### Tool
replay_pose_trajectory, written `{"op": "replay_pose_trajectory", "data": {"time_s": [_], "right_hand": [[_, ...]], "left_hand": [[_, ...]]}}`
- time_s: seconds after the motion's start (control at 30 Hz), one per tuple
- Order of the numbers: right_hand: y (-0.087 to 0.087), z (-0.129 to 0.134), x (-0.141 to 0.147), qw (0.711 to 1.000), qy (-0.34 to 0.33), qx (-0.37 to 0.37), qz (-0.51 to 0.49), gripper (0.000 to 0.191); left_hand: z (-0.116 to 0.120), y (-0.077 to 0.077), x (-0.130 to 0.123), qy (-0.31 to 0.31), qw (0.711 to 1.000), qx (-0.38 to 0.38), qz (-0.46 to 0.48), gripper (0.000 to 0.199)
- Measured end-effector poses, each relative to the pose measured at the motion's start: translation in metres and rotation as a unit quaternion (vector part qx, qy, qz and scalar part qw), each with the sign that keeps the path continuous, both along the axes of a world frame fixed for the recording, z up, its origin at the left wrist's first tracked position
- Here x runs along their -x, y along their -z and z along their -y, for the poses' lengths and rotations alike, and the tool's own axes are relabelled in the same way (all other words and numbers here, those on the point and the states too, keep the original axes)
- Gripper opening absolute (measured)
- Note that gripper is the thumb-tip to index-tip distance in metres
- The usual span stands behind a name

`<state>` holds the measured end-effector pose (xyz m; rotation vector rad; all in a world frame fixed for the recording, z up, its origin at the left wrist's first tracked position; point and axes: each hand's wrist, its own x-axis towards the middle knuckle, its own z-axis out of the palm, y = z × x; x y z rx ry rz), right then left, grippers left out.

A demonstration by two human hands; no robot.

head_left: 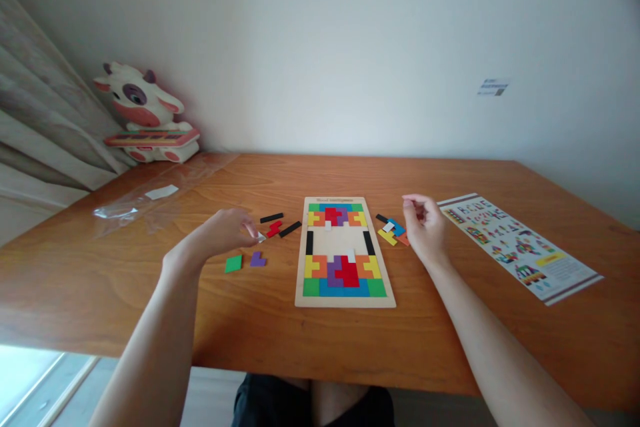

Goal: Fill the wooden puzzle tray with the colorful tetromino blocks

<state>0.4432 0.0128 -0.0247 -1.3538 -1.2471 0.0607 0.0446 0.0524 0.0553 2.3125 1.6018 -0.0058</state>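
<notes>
Puzzle board [345, 299] at table centre, long axis running away from person. Left hand [227, 230] just left of board, fingers pinched on small white piece [261, 237]. Right hand [425, 227] just right of board, loosely curled, holding nothing visible, hovering beside loose pieces [391, 232].

The wooden table [150, 293] carries a puzzle board [345, 300] at its middle; loose coloured puzzle pieces [257, 258] lie left and right of it. A printed pattern sheet [520, 247] lies at the right; a clear plastic bag [150, 203] and a cow toy [145, 113] sit at the far left.

Bare forearms, no sleeves, dark shorts [310, 407]
</notes>
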Motion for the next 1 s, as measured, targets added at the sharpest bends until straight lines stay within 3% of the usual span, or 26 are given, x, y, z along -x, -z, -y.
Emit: {"op": "replay_pose_trajectory", "data": {"time_s": [0.1, 0.27, 0.63, 0.83, 1.0], "right_hand": [[-0.001, 0.001, 0.001, 1.000, -0.005, 0.001, 0.011, 0.026], [-0.004, 0.003, 0.002, 1.000, -0.008, 0.002, 0.028, 0.026], [-0.006, 0.004, 0.004, 0.998, -0.032, 0.003, 0.046, 0.021], [-0.009, 0.005, 0.005, 0.998, -0.035, 0.008, 0.051, 0.021], [-0.010, 0.007, 0.011, 0.997, -0.047, 0.014, 0.056, 0.021]], "left_hand": [[-0.002, -0.005, -0.007, 0.065, 0.998, -0.002, -0.008, 0.019], [-0.014, -0.009, -0.011, 0.070, 0.994, 0.053, -0.073, 0.019], [-0.028, 0.005, -0.005, 0.071, 0.988, 0.135, -0.008, 0.022], [-0.022, 0.001, -0.004, 0.078, 0.991, 0.106, -0.010, 0.022], [-0.011, -0.002, -0.019, 0.049, 0.994, 0.038, 0.087, 0.035]]}}
